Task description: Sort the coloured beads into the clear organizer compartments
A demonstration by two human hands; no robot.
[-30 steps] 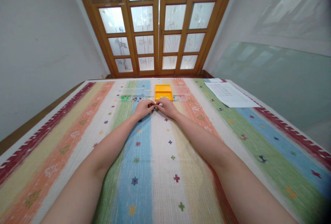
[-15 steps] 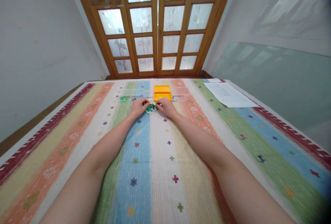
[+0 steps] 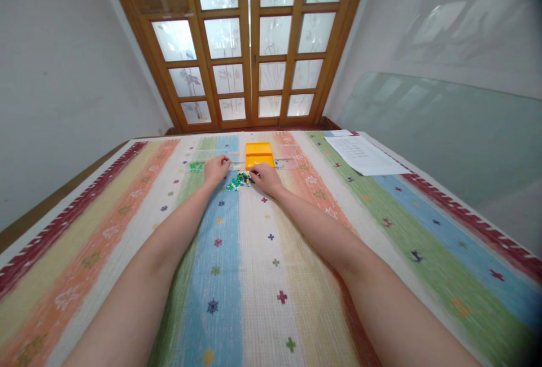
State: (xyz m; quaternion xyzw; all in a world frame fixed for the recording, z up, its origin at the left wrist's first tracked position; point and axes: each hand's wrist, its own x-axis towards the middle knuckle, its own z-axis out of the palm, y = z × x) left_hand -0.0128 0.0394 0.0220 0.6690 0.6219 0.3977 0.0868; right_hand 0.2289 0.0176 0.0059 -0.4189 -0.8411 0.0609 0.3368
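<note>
A small heap of tiny coloured pieces [image 3: 239,181], mostly green, blue, yellow and dark, lies on the tablecloth between my hands. My left hand [image 3: 217,169] is over the near edge of a clear plastic box [image 3: 199,155], its fingertips pinched together; anything in them is too small to make out. Green pieces [image 3: 196,166] lie in that box, left of the hand. At the right edge of the heap, my right hand [image 3: 265,178] has its thumb and fingers closed, and what they hold is hidden. Just beyond it stands an open yellow box [image 3: 259,155].
Right of the yellow box is another clear box [image 3: 288,155] with a few small pieces. Printed paper sheets [image 3: 364,155] lie at the table's far right. A striped tablecloth [image 3: 258,276] covers the table, with glazed wooden doors [image 3: 249,62] behind it.
My left hand has moved from the heap to the left and away from me, over the clear box. My right hand stays by the heap. The whole view has shifted slightly.
</note>
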